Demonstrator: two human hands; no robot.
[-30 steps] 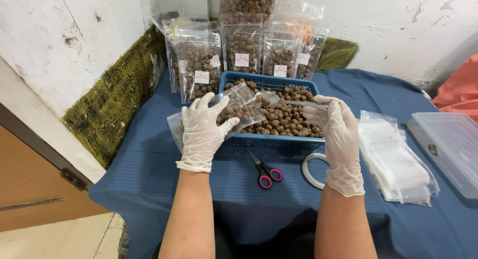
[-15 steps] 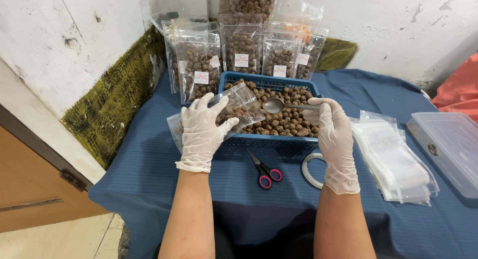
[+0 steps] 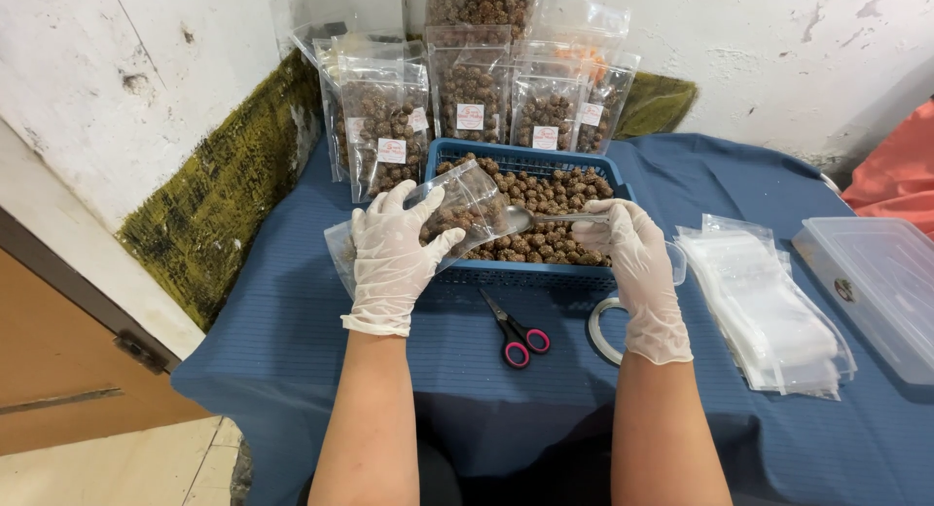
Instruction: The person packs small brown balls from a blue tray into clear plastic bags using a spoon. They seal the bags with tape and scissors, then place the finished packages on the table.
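Gloved left hand grasping a clear pouch, tilted over the near-left corner of the blue basket of brown balls. Gloved right hand gripping a metal spoon, bowl at the pouch mouth. Scissors on the blue cloth between both wrists.

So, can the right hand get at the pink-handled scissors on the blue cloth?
Probably yes: the pink-handled scissors lie uncovered beside the right hand, nothing between them. But its fingers hold a metal spoon, so that must go first.
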